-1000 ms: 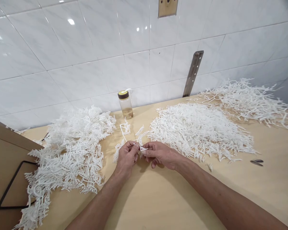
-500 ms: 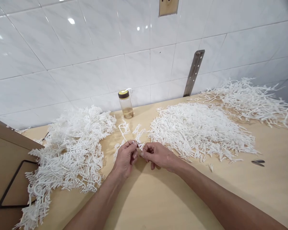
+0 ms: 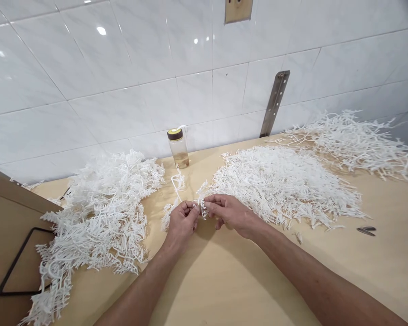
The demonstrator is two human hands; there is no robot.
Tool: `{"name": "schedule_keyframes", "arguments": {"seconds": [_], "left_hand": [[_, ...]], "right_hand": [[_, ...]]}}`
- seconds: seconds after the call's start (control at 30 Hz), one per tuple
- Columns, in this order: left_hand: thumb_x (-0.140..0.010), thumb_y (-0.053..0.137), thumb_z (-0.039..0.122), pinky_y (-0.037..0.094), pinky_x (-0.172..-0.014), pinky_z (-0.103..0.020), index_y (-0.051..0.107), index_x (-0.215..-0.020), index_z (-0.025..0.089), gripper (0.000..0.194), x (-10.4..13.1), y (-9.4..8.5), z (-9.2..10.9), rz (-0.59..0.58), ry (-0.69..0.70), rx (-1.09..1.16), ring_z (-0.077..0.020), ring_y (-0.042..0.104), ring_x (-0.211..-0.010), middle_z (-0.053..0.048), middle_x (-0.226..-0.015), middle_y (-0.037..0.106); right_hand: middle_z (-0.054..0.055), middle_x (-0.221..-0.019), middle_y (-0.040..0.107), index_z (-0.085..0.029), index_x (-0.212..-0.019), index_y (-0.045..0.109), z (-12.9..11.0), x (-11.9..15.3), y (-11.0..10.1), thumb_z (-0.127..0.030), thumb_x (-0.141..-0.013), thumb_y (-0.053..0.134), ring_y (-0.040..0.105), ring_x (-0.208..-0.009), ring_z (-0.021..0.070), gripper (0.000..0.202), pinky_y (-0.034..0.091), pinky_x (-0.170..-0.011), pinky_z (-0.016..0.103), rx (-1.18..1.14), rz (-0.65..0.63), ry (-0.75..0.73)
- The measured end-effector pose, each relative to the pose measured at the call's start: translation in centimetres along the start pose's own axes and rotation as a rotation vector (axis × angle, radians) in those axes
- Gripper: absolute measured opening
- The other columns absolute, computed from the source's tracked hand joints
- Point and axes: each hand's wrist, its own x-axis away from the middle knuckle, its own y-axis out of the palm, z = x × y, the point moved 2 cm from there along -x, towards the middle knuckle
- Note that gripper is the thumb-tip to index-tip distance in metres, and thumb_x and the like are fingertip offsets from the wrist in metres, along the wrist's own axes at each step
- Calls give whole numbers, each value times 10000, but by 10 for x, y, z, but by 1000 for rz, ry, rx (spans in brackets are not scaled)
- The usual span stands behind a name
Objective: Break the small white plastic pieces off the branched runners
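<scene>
My left hand (image 3: 183,222) pinches a thin white branched piece (image 3: 180,183), whose strands reach up and back towards the bottle. Close to its right, my right hand (image 3: 227,212) has thumb and forefinger closed on the same white piece, at small twigs between the two hands. A big heap of white branched pieces (image 3: 102,217) lies on the left. Right of my hands is a wide pile of short white pieces (image 3: 282,181). Longer white branches (image 3: 363,140) are spread at the back right.
A bottle with a dark lid (image 3: 178,147) stands near the tiled wall. Small snips (image 3: 366,231) lie on the wooden table (image 3: 387,271) at the right. A metal bracket (image 3: 275,104) leans at the wall. A brown box-like object (image 3: 10,226) is at the left edge.
Both hands have shifted slightly right, carrying the white piece with them. My right hand has come up a little and closer to the twigs by my left fingertips.
</scene>
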Motion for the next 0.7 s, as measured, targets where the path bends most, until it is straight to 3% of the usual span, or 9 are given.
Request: {"name": "schedule_keyframes", "arguments": {"seconds": [0.27,0.5,0.6,0.7], "left_hand": [[-674,760,440,233,-387,-168,595,-746,162,331,1,0,1,-20,-36,-29,-48,363,-385,59,-459,478],[-672,782,458,340,-436,-181,619,-722,152,349,-4,-4,-4,-55,-79,65,-69,432,-447,30,-510,529],[-661,796,454,317,-422,-179,596,-690,156,360,-4,-4,-3,-46,-76,71,-68,421,-441,32,-499,518],[-654,799,445,262,-396,-176,589,-677,156,358,-2,-3,0,-50,-81,43,-61,384,-423,40,-477,489]], "right_hand": [[-22,-691,540,-173,-766,620,9,-5,0,-392,-745,706,492,-565,99,236,480,-470,226,59,79,-54],[-1,-723,543,-165,-907,644,6,-4,2,-355,-740,693,509,-629,114,258,465,-452,198,-9,88,14],[-2,-729,540,-171,-953,659,3,-3,3,-384,-762,683,493,-620,107,287,462,-453,192,-3,60,-14],[-19,-670,504,-168,-860,665,1,-2,3,-443,-786,667,466,-572,91,285,455,-459,190,24,26,-28]]}}
